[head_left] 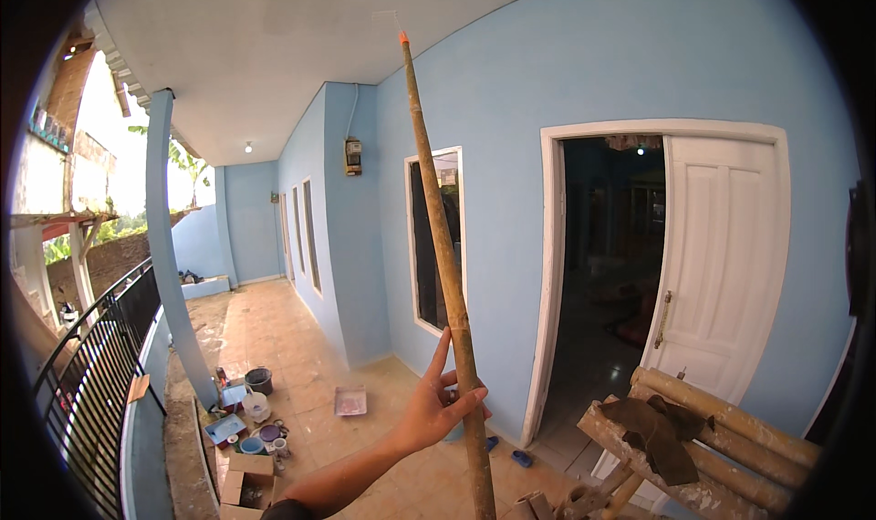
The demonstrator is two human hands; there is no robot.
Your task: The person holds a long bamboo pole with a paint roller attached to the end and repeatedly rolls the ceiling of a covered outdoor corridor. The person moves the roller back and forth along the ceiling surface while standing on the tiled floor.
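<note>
A long bamboo pole (pixel 436 210) slants up from the lower edge toward the ceiling. My left hand (pixel 436 409) is closed around its lower part, with the thumb across the near side and the index finger stretched up along it. An orange piece (pixel 403 37) caps the pole's upper end. Beyond it, a thin, pale wire-like frame (pixel 387 15) shows faintly against the white ceiling (pixel 265 55); I cannot tell whether it touches. My right hand is out of the picture.
At right, bamboo scaffolding (pixel 730 429) carries a dark cloth (pixel 659 433). A white door (pixel 721 246) stands beside a dark doorway. Paint buckets (pixel 258 380), a blue tray (pixel 224 429), a cardboard box (pixel 246 483) and a pale tray (pixel 350 401) sit on the tiles. A black railing (pixel 100 365) runs left.
</note>
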